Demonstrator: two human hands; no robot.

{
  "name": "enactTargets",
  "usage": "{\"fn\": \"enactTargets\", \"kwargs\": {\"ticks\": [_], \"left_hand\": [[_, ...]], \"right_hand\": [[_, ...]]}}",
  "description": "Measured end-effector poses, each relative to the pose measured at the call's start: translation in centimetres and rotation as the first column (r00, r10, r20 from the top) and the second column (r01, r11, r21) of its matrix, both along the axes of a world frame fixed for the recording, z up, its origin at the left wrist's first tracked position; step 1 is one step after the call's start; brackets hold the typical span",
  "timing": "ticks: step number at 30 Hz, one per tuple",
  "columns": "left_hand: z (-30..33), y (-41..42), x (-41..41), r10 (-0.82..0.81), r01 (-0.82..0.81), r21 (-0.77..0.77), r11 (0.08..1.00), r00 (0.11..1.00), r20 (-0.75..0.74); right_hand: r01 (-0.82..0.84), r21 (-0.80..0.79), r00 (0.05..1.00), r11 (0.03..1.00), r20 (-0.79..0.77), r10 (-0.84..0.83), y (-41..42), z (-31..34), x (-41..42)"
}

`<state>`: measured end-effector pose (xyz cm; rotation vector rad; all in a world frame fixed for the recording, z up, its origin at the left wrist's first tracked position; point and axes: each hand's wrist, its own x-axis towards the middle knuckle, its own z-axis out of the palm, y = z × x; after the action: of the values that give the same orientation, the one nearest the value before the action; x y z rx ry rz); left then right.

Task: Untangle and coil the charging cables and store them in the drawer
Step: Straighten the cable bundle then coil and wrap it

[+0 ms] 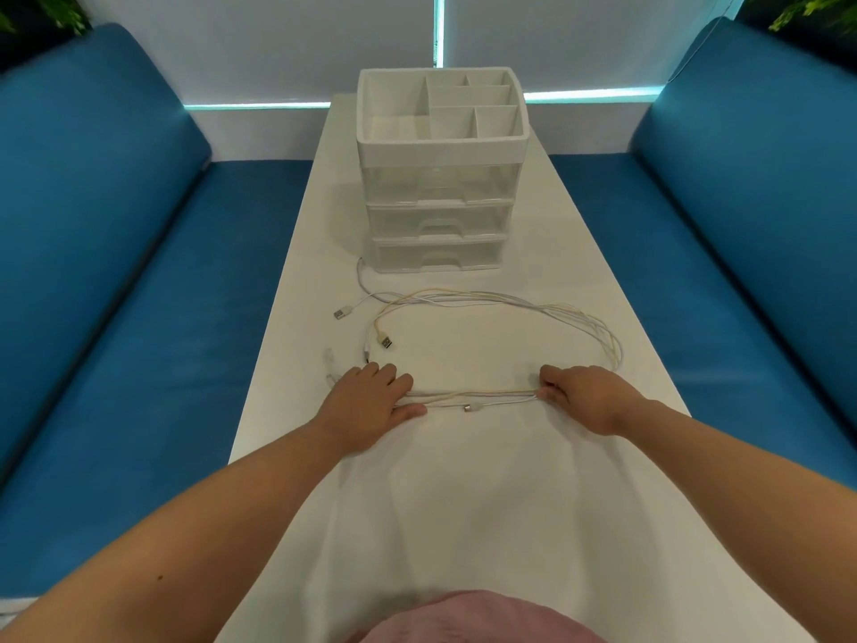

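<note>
Several white and cream charging cables (482,394) lie in one big loop on the white table (463,480). My left hand (371,403) presses flat on the near stretch of the bundle at its left end. My right hand (582,397) pinches the same stretch at its right end. The loop's far side (463,297) runs across in front of a translucent drawer unit (438,225) whose drawers are shut. Loose USB plugs lie at the left: a white USB plug (342,313) and a cream USB plug (385,341). A small silver connector (470,407) rests between my hands.
The drawer unit has an open divided tray (440,109) on top. Blue cushioned benches flank the table: the left bench (139,317) and the right bench (742,271). A white wall stands behind the table.
</note>
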<state>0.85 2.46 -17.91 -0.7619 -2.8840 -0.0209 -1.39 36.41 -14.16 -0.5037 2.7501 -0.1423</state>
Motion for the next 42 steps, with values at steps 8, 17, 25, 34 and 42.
{"fn": "enactTargets", "kwargs": {"ticks": [8,17,25,34,42], "left_hand": [[1.1,-0.6,0.6,0.200,-0.200,-0.015,0.980,0.969,0.143],[1.9,-2.6,1.3,0.105,-0.129,0.053,0.990,0.940,0.323],[2.9,-3.8,1.7,0.198,-0.203,-0.016,0.979,0.929,0.313],[3.0,-4.2,1.0,0.133,-0.365,0.444,0.818,0.872,0.471],[1.6,-4.3,1.6,0.071,-0.217,0.392,0.894,0.932,0.354]], "right_hand": [[0.038,0.055,0.999,0.998,0.033,-0.040,-0.3,0.0,0.2],[0.025,0.047,0.999,0.999,0.022,-0.026,-0.1,-0.1,0.1],[0.017,0.024,1.000,1.000,0.025,-0.018,-0.2,-0.1,0.4],[0.019,-0.018,0.999,1.000,0.038,-0.018,-0.1,0.3,0.9],[0.025,-0.042,0.999,0.999,0.020,-0.025,0.0,0.4,0.7]]}}
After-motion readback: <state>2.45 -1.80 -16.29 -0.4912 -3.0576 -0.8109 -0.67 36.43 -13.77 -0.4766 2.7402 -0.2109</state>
